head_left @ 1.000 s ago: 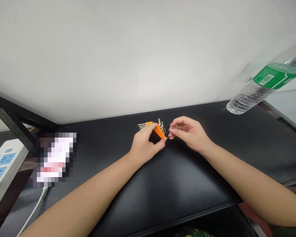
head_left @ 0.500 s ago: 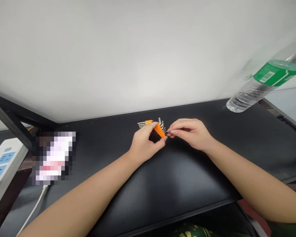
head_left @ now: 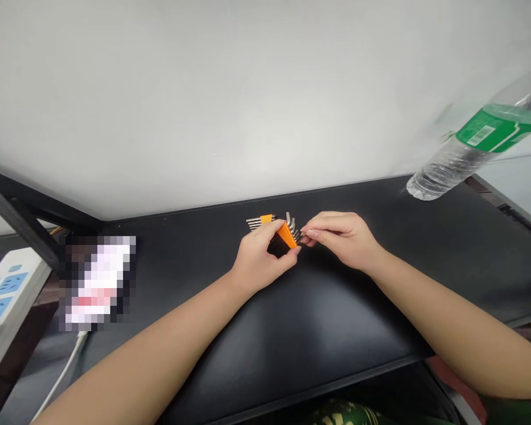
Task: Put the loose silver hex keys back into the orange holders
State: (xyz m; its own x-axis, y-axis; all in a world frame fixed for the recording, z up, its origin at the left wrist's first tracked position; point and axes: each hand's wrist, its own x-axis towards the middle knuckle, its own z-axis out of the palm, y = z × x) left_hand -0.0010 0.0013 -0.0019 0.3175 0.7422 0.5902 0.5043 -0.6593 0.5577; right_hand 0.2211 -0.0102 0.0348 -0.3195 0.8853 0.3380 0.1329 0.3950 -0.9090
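Note:
My left hand (head_left: 264, 255) is closed round an orange hex key holder (head_left: 287, 235), thumb below and forefinger along the top. Several L-shaped metal hex keys (head_left: 291, 222) sit in the holder. Their bent ends stick out to the right, and a row of straight ends points left past my fingers. At the holder's right side, the thumb and fingertips of my right hand (head_left: 338, 236) are pinched at the end of one of the smallest hex keys. That key's tip is mostly hidden by the fingertips.
Both hands are over a black desktop (head_left: 194, 236) against a pale wall. A clear bottle with a green label (head_left: 498, 128) stands at the back right. To the left are a blurred-out phone (head_left: 98, 280), its white cable (head_left: 62, 372) and a white power strip (head_left: 11, 283).
Almost nothing differs. Both hands keep their places at the hex key holder, and the view has shifted very slightly.

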